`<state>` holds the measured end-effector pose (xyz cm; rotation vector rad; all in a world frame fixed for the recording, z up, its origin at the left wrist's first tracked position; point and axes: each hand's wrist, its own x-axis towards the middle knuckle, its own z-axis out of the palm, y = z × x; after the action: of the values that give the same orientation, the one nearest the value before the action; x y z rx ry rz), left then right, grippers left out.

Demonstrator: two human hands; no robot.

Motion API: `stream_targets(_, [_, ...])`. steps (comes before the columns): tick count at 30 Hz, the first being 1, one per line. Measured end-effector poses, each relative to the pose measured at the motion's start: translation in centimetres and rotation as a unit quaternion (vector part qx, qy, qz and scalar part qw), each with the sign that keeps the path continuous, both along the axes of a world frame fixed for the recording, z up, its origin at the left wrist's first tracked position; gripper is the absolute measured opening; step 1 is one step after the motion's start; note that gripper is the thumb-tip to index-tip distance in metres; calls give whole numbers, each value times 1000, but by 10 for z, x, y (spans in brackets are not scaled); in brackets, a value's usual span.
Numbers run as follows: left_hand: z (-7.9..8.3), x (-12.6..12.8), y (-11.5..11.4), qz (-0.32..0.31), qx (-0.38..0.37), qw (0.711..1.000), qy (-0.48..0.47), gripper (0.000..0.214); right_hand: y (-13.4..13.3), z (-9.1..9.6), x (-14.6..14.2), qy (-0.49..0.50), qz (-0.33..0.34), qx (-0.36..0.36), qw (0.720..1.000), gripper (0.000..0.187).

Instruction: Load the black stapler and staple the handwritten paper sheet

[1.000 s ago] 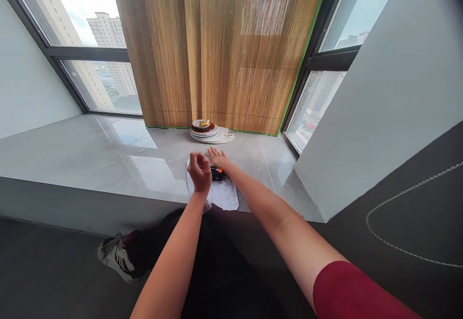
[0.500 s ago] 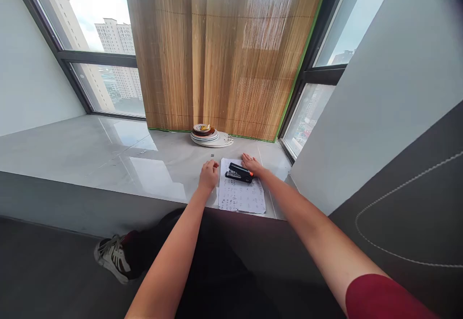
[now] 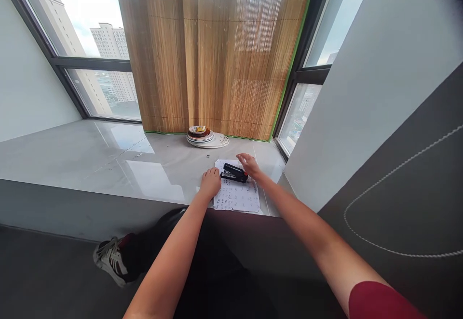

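A black stapler (image 3: 234,173) with a red-orange spot at its right end lies on sheets of handwritten paper (image 3: 237,197), its two arms spread apart. My left hand (image 3: 211,182) rests at the paper's left edge, close to the stapler's left end, fingers down and seemingly laid flat. Over the upper right of the paper, my right hand (image 3: 249,165) is open with its fingers stretched out leftward, beside the stapler's red-tipped end. That hand hides the paper's top right corner. A tiny dark piece, perhaps a strip of staples (image 3: 208,156), lies beyond the paper.
A stack of plates (image 3: 200,137) stands at the back of the glossy sill (image 3: 108,157), in front of a bamboo blind (image 3: 213,63). Small bits (image 3: 138,155) lie to the left. A grey wall (image 3: 347,107) bounds the right, where a white cord (image 3: 376,174) hangs.
My left hand has moved right, onto the paper's left edge by the stapler. My right hand's fingers have lifted from lying flat near the top corner. The view has shifted slightly.
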<state>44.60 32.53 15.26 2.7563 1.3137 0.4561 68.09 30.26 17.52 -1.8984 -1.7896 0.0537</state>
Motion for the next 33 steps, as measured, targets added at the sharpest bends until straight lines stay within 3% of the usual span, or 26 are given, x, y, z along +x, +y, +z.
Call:
stream_targets(3, [0,1,1,1,3,1000,4,41,-22,-2,-15,60,128,61,988,39])
stream_targets(5, [-1,1,1,-1,-1,1000,3,41,-33,-4,-21,91,186,83,975,49])
stream_targets(7, [-2,0,1,-3,-7,1000,-2,41,-43,-2,-19,116,167,96,974,51])
stream_targets(10, [1,0,0,-2,-10,1000,-20,44,-64,8,3,152,84,145,974,44])
stream_targets(12, [7,2,-4,0,4,999,-46,46,-86,13,24,124,27,177,976,43])
stream_targets(14, [15,10,-9,-11,33,996,-88,45,-112,13,43,60,-17,167,984,44])
stream_targets(17, [24,27,-22,-86,46,988,-119,41,-144,3,58,8,-49,138,989,48])
stream_targets(19, [23,38,-32,-149,18,984,-94,40,-155,-7,60,-1,-52,128,990,50])
stream_targets(21, [19,46,-42,-182,-24,982,-52,51,-159,-15,60,2,-45,122,992,51])
stream_targets(25, [10,47,-54,-183,-82,980,8,73,-157,-23,55,24,-24,140,990,51])
stream_targets(33, [15,45,-60,-185,-106,977,11,74,-150,-19,43,57,34,129,989,53])
